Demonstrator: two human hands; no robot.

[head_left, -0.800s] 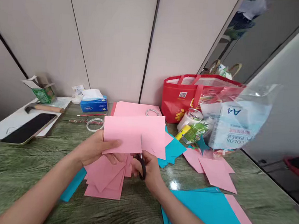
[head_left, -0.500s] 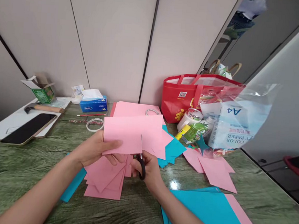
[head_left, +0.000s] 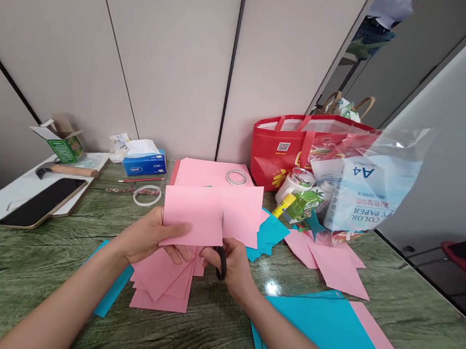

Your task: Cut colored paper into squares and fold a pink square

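My left hand (head_left: 153, 238) pinches the lower left part of a pink paper sheet (head_left: 194, 206), thumb in front and fingers behind. In my right hand (head_left: 232, 263) is a pair of scissors (head_left: 222, 262) with black handles; the blades point up and sit in a cut that runs from the sheet's lower edge, and part of them is hidden by the paper. Below the held sheet lies a loose pile of pink paper pieces (head_left: 164, 282), beside a blue paper strip (head_left: 113, 289) partly under my left forearm.
Blue sheets (head_left: 317, 332) lie at front right, pink pieces (head_left: 338, 266) behind them. A red bag (head_left: 270, 161), glue stick (head_left: 284, 205) and plastic paper packet (head_left: 364, 195) stand back right. At left are a tape roll (head_left: 147, 195), tissue box (head_left: 144, 163), hammer (head_left: 74, 170) and phone (head_left: 45, 203).
The cut has lengthened, and the sheet's right part now tilts away from the left part. The sheet has shifted slightly right and down, uncovering the tape roll behind it.
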